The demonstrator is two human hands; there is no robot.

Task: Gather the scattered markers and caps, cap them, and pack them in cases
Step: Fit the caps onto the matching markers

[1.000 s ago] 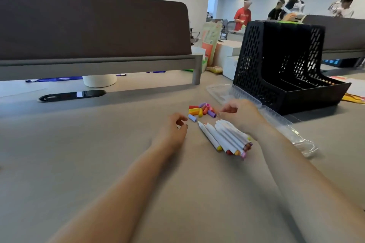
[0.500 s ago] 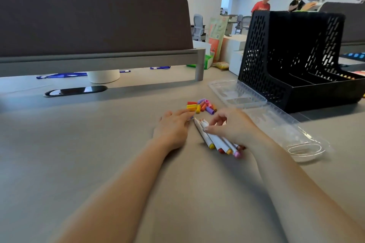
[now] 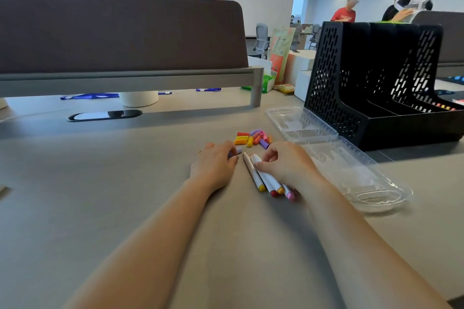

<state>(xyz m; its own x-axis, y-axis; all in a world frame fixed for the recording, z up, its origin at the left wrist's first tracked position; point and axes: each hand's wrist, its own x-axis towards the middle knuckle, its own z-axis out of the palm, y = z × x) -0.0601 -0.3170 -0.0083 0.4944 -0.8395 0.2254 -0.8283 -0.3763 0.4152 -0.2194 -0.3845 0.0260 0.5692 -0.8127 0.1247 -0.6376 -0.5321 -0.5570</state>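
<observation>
Several white markers (image 3: 262,178) with coloured ends lie side by side on the grey table (image 3: 125,195). My right hand (image 3: 286,165) rests on top of them, thumb and forefinger curled over their far tips. A heap of loose coloured caps (image 3: 252,138) sits just beyond both hands. My left hand (image 3: 216,164) lies palm down left of the markers, its fingertips pinching a pale purple cap (image 3: 237,151). An open clear plastic case (image 3: 346,158) lies to the right of the markers, with nothing in it.
A black mesh file rack (image 3: 376,83) stands behind the case at the right. A brown desk divider (image 3: 120,35) runs across the back, with a white cup (image 3: 138,98) and a cable slot (image 3: 104,115) below it. People stand and sit beyond.
My right hand drew back from the cap heap and settled onto the markers. My left hand slid forward to the pale purple cap, which lay loose a second ago.
</observation>
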